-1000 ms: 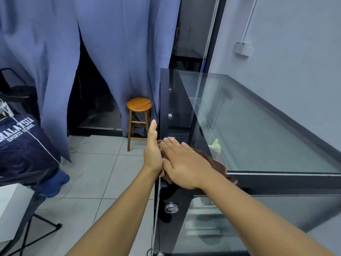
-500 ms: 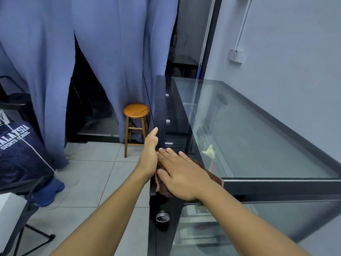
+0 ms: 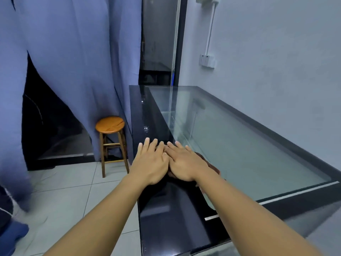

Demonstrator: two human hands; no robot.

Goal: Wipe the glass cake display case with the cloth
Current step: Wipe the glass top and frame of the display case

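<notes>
The left hand [image 3: 151, 163] had stood on its edge by the side of the display case [image 3: 239, 145]. Now it lay flat on the dark top, just beside the right hand [image 3: 186, 163]. Both had straight fingers, each grip open. The brown cloth [image 3: 212, 166] lay pressed under the right hand.

Black-framed glass display case [image 3: 162, 215], a brown cloth [image 3: 213, 168], seemingly crumpled, on its top.

A wooden stool [image 3: 110, 124] stands beside blue curtains [image 3: 73, 61] on tiled floor [image 3: 70, 193].
</notes>
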